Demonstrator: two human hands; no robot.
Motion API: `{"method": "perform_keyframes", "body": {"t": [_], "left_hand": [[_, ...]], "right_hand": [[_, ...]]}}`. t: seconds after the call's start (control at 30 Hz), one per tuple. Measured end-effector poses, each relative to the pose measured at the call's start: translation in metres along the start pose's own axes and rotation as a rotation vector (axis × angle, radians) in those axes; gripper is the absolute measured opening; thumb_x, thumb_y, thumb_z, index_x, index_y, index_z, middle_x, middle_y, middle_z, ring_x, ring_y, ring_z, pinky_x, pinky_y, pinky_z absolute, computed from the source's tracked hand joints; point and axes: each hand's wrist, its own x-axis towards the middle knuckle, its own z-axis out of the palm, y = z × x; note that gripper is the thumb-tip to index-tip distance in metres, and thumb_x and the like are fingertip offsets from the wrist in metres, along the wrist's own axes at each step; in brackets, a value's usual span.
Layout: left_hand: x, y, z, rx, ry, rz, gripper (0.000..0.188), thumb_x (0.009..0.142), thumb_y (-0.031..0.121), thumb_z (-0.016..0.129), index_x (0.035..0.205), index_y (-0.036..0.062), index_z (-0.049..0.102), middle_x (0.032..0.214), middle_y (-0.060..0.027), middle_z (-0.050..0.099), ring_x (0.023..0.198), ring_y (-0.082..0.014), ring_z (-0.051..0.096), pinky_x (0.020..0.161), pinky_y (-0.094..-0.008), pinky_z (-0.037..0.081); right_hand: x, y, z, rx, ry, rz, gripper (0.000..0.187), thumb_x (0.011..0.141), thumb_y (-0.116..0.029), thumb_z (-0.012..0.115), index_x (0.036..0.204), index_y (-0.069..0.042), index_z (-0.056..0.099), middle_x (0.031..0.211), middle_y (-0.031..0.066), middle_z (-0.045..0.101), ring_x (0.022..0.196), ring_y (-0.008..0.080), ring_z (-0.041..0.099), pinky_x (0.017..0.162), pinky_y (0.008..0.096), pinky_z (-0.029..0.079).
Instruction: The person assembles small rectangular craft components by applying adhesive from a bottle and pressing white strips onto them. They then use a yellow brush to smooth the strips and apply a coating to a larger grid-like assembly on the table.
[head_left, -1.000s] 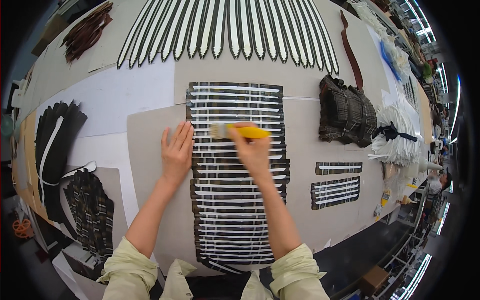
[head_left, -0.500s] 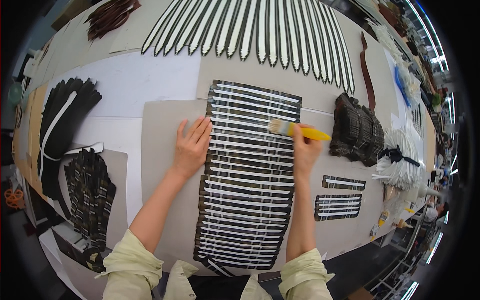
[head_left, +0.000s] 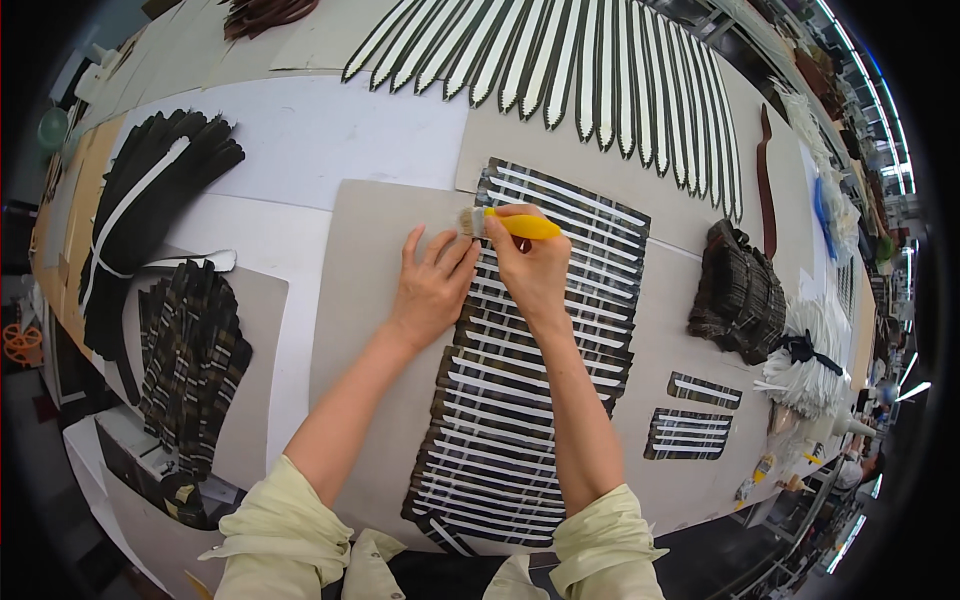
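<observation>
A long row of dark plaid strips [head_left: 590, 290], each with a white band along it, lies overlapped on a grey board [head_left: 370, 260]. My right hand [head_left: 535, 275] is closed round a paintbrush [head_left: 527, 227] with a yellow handle and pale bristles. The bristles reach the row's upper left edge, just past my left fingertips. My left hand [head_left: 430, 295] lies flat with fingers spread, its fingertips on the strips' left edge. Whether the bristles touch the strips or the board, I cannot tell.
Pointed black-and-white strips [head_left: 560, 70] fan out at the far side. Black strips [head_left: 150, 210] and plaid strips [head_left: 190, 360] lie left. At right are a dark plaid bundle [head_left: 738, 292], tied white strips [head_left: 805, 365], a brown strap [head_left: 766, 180] and small plaid pieces [head_left: 690, 434].
My right hand has carried the brush leftward across the strips to their left edge, beside my left hand. The whole view has shifted, with the table's things appearing further right.
</observation>
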Motion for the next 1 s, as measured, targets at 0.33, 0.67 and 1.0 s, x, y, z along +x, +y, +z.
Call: {"method": "perform_keyframes", "body": {"t": [0.33,0.67,1.0], "left_hand": [[0.000,-0.002,0.003,-0.035,0.035,-0.028,0.027,0.086,0.009,0.069,0.112,0.0044,0.063,0.121,-0.0080,0.062,0.121,-0.0265,0.054,0.115,-0.0574,0.025],[-0.003,-0.004,0.002,-0.013,0.039,-0.011,0.014,0.084,0.007,0.070,0.096,0.0074,0.062,0.107,-0.0069,0.059,0.111,-0.0242,0.056,0.112,-0.0541,0.029],[-0.005,0.000,0.004,-0.027,0.089,0.014,0.011,0.084,0.006,0.068,0.094,0.0065,0.065,0.094,-0.0043,0.058,0.097,-0.0218,0.058,0.106,-0.0506,0.035]], "right_hand": [[-0.032,0.004,-0.022,0.046,0.112,0.289,0.013,0.091,-0.011,0.073,0.095,0.001,0.070,0.074,0.0000,0.066,0.065,0.0045,0.053,0.060,0.0194,0.043],[-0.036,-0.016,-0.032,0.059,0.124,0.202,0.013,0.093,-0.013,0.072,0.099,-0.002,0.071,0.080,-0.0021,0.067,0.065,0.0025,0.052,0.057,0.0192,0.042],[-0.035,-0.005,-0.014,0.038,0.090,0.189,0.010,0.090,-0.009,0.072,0.093,0.000,0.070,0.070,0.0041,0.066,0.059,0.0072,0.056,0.055,0.0232,0.044]]}}
